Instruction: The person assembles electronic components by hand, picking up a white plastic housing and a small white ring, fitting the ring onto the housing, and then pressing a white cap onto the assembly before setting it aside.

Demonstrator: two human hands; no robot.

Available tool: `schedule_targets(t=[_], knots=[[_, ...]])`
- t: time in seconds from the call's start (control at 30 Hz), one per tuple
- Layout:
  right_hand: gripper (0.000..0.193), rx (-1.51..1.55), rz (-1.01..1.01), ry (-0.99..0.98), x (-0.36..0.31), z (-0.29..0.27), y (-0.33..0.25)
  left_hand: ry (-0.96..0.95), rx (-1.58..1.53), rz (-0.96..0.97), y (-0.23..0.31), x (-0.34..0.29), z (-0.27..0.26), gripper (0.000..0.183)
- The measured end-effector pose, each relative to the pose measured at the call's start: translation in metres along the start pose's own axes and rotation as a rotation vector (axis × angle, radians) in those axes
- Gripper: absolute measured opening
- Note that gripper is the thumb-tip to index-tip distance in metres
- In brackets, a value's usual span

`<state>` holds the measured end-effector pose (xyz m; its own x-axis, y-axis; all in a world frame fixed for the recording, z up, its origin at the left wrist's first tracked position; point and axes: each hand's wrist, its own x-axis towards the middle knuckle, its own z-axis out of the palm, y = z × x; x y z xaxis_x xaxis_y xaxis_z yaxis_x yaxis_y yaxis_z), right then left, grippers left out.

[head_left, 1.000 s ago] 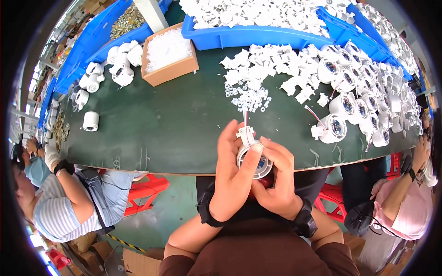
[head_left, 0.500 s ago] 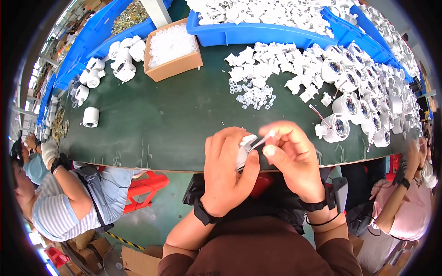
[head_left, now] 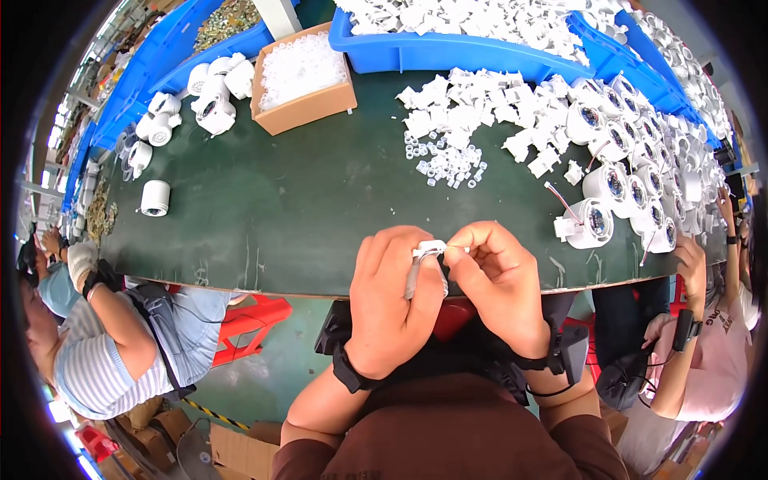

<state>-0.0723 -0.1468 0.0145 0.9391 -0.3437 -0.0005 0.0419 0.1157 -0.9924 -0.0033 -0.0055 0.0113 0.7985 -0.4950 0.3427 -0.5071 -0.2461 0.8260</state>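
At the table's near edge my left hand (head_left: 390, 304) wraps round a white camera housing (head_left: 430, 247), whose lower part the fingers and thumb mostly hide. My right hand (head_left: 506, 292) is closed in a pinch at the housing's right side. Thumb and forefinger meet there on something small and pale that I cannot make out. Farther off lie a scatter of small clear plastic rings (head_left: 452, 166) and a pile of white plastic brackets (head_left: 480, 100). To the right stand several white cameras (head_left: 592, 224), some with thin wires.
A cardboard box (head_left: 304, 118) of clear plastic parts stands at the back, beside a blue bin (head_left: 464, 54) heaped with white pieces. One white camera (head_left: 155, 198) stands alone at left. Co-workers sit at both sides, one in a striped shirt (head_left: 112, 364).
My right hand has moved left against the housing, and its fingers have closed in a pinch. The thin pale strand it held out is now hidden. At right, a co-worker's arms have moved.
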Motion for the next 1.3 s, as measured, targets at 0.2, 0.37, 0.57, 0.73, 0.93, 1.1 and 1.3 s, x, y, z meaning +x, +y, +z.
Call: schedule_targets(t=[0.2,0.37,0.57,0.73,0.93,1.1,1.3], knots=[[0.007,0.147,0.165,-0.056,0.001,-0.012,-0.004,-0.026,-0.042,0.048,-0.003,0.0,-0.003,0.014],[0.012,-0.424,-0.112,0.223,0.027,-0.059,0.0,0.021,-0.043,0.033,-0.007,-0.002,-0.004,0.012],[0.048,-1.132,-0.322,0.435,0.072,-0.103,0.012,-0.024,-0.036,0.026,-0.003,-0.002,-0.007,0.011],[0.05,-1.455,-0.212,0.465,0.092,-0.096,0.021,-0.033,-0.029,0.043,-0.002,-0.005,-0.005,0.011],[0.048,-1.449,-0.306,0.23,0.058,-0.071,0.022,0.019,-0.027,0.105,-0.006,-0.007,-0.003,0.013],[0.041,-1.11,-0.277,0.102,0.029,-0.064,-0.018,-0.021,-0.048,0.044,-0.004,-0.007,-0.011,0.012],[0.02,-1.042,-0.37,0.079,0.01,-0.069,-0.028,0.017,-0.122,-0.027,-0.008,-0.008,-0.006,0.011]])
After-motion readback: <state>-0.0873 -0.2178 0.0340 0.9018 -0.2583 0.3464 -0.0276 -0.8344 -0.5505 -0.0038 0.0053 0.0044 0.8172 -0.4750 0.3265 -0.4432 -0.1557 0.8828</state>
